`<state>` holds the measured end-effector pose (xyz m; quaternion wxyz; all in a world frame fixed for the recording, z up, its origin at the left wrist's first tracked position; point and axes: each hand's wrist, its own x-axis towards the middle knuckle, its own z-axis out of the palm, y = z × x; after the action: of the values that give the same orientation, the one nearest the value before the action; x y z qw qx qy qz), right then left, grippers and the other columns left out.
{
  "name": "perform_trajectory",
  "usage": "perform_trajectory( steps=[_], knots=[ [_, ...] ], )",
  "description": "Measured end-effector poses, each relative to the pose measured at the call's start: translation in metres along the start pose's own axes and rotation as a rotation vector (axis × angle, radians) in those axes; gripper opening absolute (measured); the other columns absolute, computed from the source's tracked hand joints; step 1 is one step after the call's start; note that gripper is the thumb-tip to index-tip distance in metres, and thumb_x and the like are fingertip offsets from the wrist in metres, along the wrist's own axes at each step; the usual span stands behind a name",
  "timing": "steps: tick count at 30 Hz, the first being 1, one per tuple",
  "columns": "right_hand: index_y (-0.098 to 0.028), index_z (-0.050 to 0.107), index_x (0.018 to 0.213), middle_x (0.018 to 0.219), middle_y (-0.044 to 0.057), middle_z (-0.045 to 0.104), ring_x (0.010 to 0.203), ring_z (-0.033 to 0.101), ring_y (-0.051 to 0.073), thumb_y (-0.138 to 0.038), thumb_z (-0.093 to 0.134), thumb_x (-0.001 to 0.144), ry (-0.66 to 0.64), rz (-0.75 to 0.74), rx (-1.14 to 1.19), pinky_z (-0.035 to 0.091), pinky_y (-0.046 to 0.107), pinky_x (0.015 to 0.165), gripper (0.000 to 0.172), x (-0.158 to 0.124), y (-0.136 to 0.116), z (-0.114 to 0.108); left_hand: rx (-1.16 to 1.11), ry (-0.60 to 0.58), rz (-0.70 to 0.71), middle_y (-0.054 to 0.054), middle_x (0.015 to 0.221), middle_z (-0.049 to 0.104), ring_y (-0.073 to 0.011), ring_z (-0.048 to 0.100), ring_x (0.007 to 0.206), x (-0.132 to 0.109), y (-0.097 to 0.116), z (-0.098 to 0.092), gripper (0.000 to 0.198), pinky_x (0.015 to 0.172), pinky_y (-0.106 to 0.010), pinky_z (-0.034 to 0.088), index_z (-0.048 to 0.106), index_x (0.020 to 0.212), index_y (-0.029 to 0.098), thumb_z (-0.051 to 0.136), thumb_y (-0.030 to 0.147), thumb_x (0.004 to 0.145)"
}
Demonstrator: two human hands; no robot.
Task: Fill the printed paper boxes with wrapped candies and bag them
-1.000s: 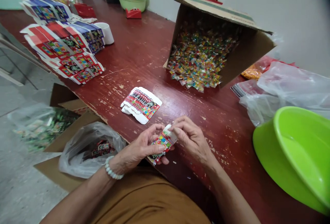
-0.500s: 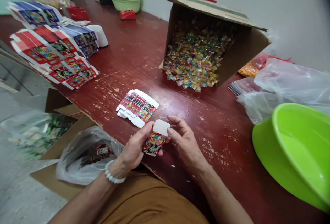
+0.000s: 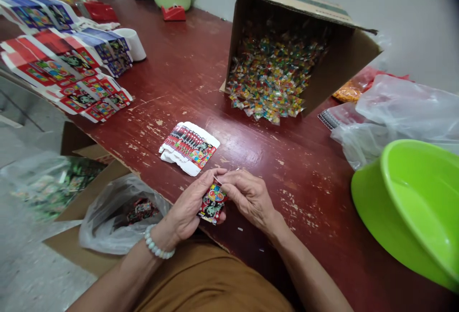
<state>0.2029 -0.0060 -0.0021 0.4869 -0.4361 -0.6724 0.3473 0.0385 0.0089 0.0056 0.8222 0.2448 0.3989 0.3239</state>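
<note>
A small red printed candy box (image 3: 213, 203) is gripped in my left hand (image 3: 190, 206), its colourful front facing up. My right hand (image 3: 250, 193) pinches the white flap at the box's top end, and its fingertips partly hide that flap. Just beyond my hands, a row of flattened boxes (image 3: 190, 148) of the same print lies on the table (image 3: 172, 77). Further off, a cardboard carton (image 3: 355, 68) on its side spills many clear packets of coloured candy (image 3: 267, 82).
Bundled red boxes (image 3: 68, 70) and blue boxes (image 3: 103, 46) stack at the left. A green basin (image 3: 401, 206) and plastic bags (image 3: 390, 106) sit at the right. Below the table's left edge, a bag-lined carton (image 3: 103, 235) holds printed boxes. A red tape dispenser (image 3: 174, 13) stands at the back.
My right hand has closed in on the top of the box, and the white flap that stood up is now folded over under its fingers. The view has shifted slightly.
</note>
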Motion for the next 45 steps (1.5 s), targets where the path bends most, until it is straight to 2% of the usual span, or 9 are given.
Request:
perform_trajectory(
  steps=[8, 13, 19, 22, 25, 32, 36, 40, 45],
  knots=[
    [-0.018, 0.077, 0.082, 0.078, 0.004, 0.076, 0.062, 0.066, 0.014, -0.034, 0.081, 0.074, 0.064, 0.555, 0.400, 0.054, 0.027, 0.060, 0.018, 0.004, 0.002, 0.009, 0.005, 0.044, 0.019, -0.010, 0.107, 0.074, -0.0142, 0.065, 0.052, 0.002, -0.002, 0.002, 0.046, 0.045, -0.027, 0.057, 0.068, 0.125, 0.021, 0.055, 0.053, 0.094],
    [-0.017, 0.074, 0.073, 0.064, 0.000, 0.069, 0.049, 0.054, 0.009, -0.034, 0.085, 0.068, 0.043, 0.641, 0.616, 0.045, 0.023, 0.048, 0.021, 0.008, 0.009, 0.009, 0.051, 0.020, 0.066, -0.012, 0.087, 0.076, -0.0174, 0.065, 0.054, 0.003, -0.003, -0.001, 0.059, 0.046, -0.027, 0.057, 0.070, 0.125, 0.016, 0.057, 0.062, 0.090],
    [-0.023, 0.076, 0.085, 0.099, 0.006, 0.076, 0.085, 0.069, 0.019, -0.033, 0.074, 0.084, 0.053, 0.313, 0.289, 0.057, 0.034, 0.077, 0.010, 0.000, -0.002, 0.012, 0.052, 0.079, 0.107, -0.010, 0.086, 0.078, -0.0160, 0.062, 0.049, 0.005, -0.004, -0.005, 0.044, 0.042, -0.027, 0.052, 0.078, 0.110, 0.016, 0.068, 0.050, 0.085],
    [-0.025, 0.076, 0.097, 0.103, 0.007, 0.072, 0.099, 0.067, 0.021, -0.025, 0.072, 0.086, 0.091, 0.167, 0.133, 0.054, 0.036, 0.088, 0.012, -0.007, -0.005, 0.018, 0.017, 0.117, 0.162, -0.009, 0.102, 0.078, -0.0198, 0.071, 0.072, 0.005, -0.004, -0.006, 0.030, 0.058, -0.025, 0.057, 0.081, 0.103, 0.017, 0.071, 0.036, 0.083],
    [-0.024, 0.075, 0.098, 0.106, 0.008, 0.069, 0.103, 0.066, 0.022, -0.025, 0.074, 0.083, 0.119, 0.197, 0.141, 0.055, 0.037, 0.088, 0.015, -0.010, -0.006, 0.022, 0.018, 0.120, 0.196, -0.009, 0.111, 0.076, -0.0214, 0.072, 0.087, 0.004, -0.007, -0.009, 0.029, 0.067, -0.024, 0.058, 0.080, 0.105, 0.017, 0.070, 0.033, 0.083],
    [-0.019, 0.073, 0.083, 0.079, 0.003, 0.074, 0.065, 0.066, 0.015, -0.032, 0.073, 0.082, 0.034, 0.495, 0.295, 0.054, 0.028, 0.063, 0.014, 0.002, -0.004, 0.014, 0.120, 0.122, 0.140, -0.007, 0.091, 0.077, -0.0145, 0.063, 0.052, 0.000, -0.007, -0.011, 0.045, 0.042, -0.025, 0.053, 0.075, 0.118, 0.018, 0.066, 0.049, 0.087],
    [-0.018, 0.070, 0.075, 0.080, 0.004, 0.076, 0.065, 0.067, 0.016, -0.025, 0.069, 0.083, 0.058, 0.395, 0.160, 0.054, 0.029, 0.063, 0.010, 0.005, -0.003, 0.016, 0.094, 0.119, 0.120, -0.007, 0.075, 0.074, -0.0148, 0.062, 0.048, 0.002, -0.009, -0.010, 0.056, 0.041, -0.023, 0.050, 0.077, 0.112, 0.013, 0.063, 0.060, 0.085],
    [-0.021, 0.071, 0.083, 0.099, 0.006, 0.077, 0.089, 0.071, 0.019, -0.019, 0.062, 0.090, -0.011, 0.131, 0.027, 0.054, 0.035, 0.084, 0.011, 0.002, -0.007, 0.020, -0.043, 0.171, 0.082, -0.002, 0.063, 0.070, -0.0140, 0.059, 0.044, 0.003, -0.010, -0.012, 0.046, 0.040, -0.023, 0.049, 0.076, 0.098, 0.014, 0.071, 0.056, 0.081],
    [-0.024, 0.070, 0.099, 0.111, 0.007, 0.073, 0.105, 0.068, 0.020, -0.020, 0.062, 0.094, -0.044, 0.043, 0.038, 0.053, 0.039, 0.094, 0.010, -0.006, -0.006, 0.019, -0.106, 0.183, 0.009, -0.001, 0.073, 0.073, -0.0130, 0.059, 0.045, 0.002, -0.009, -0.012, 0.033, 0.041, -0.025, 0.050, 0.074, 0.096, 0.017, 0.067, 0.046, 0.084]
  ],
)
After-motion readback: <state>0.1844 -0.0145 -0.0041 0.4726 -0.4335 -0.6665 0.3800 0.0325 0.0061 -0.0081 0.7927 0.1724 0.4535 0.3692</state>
